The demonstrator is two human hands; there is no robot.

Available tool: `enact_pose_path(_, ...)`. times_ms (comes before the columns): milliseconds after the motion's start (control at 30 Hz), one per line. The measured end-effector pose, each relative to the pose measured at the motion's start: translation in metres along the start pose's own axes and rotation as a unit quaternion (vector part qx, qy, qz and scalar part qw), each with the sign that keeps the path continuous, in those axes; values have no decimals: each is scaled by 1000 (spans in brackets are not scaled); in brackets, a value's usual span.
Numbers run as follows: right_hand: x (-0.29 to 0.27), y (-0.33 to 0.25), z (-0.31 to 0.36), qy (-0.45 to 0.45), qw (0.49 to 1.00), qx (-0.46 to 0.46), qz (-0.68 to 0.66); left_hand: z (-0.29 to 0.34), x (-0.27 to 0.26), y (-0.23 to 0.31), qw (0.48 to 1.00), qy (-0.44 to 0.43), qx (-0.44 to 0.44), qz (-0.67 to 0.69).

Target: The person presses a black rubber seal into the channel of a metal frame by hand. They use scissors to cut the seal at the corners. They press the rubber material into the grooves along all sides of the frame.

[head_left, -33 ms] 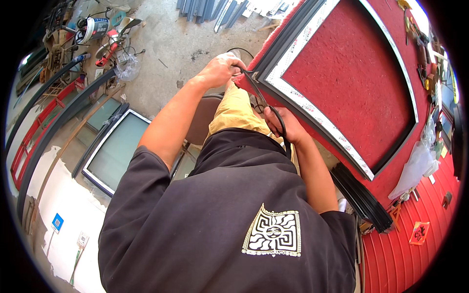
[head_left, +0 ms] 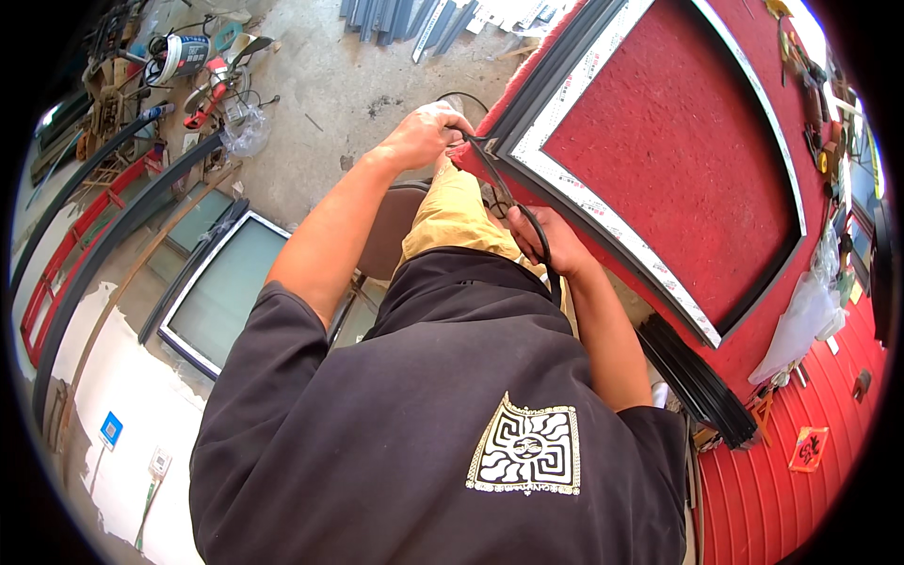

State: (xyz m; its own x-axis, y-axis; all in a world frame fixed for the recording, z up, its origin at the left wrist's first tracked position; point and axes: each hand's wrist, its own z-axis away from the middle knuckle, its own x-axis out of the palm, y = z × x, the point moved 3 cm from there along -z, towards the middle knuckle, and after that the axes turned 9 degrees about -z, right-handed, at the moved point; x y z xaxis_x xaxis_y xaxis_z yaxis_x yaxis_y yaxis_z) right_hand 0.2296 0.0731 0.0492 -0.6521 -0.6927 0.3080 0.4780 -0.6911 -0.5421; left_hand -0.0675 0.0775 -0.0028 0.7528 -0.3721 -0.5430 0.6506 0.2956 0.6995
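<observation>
A dark window frame (head_left: 603,221) with white protective tape along its inner edge lies on a red felt-covered table (head_left: 678,141). My left hand (head_left: 426,134) is closed at the frame's near corner, pinching a black rubber sealing strip (head_left: 513,202) against it. The strip loops back to my right hand (head_left: 557,247), which grips it just below the frame's edge. Under both arms are my tan trousers (head_left: 457,221) and a brown seat (head_left: 388,235). My black shirt (head_left: 424,424) fills the lower part of the view.
A glazed white-framed sash (head_left: 221,292) lies on the concrete floor at left, beside long curved dark profiles (head_left: 104,240). Power tools (head_left: 184,56) and a plastic bag (head_left: 247,132) sit top left. Black profile lengths (head_left: 697,377) lie by the table; a red corrugated wall (head_left: 782,490) stands at right.
</observation>
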Motion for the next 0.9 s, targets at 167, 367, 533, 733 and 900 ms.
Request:
enact_pose_path(167,2,-8,1,7,1000,0,26,2,0,0,1000,-6,-24,12)
enact_pose_path(367,-2,-2,0,0,1000,26,-15,8,6,-5,999,-4,-33,12)
enact_pose_path(533,0,-4,1,-8,1000,16,-24,10,12,-11,997,5,-47,62)
enact_pose_path(733,0,-2,0,-14,999,2,-32,11,11,-8,996,13,-56,72)
enact_pose_path(900,0,0,1,-33,999,-12,-25,12,14,-11,994,2,-71,88)
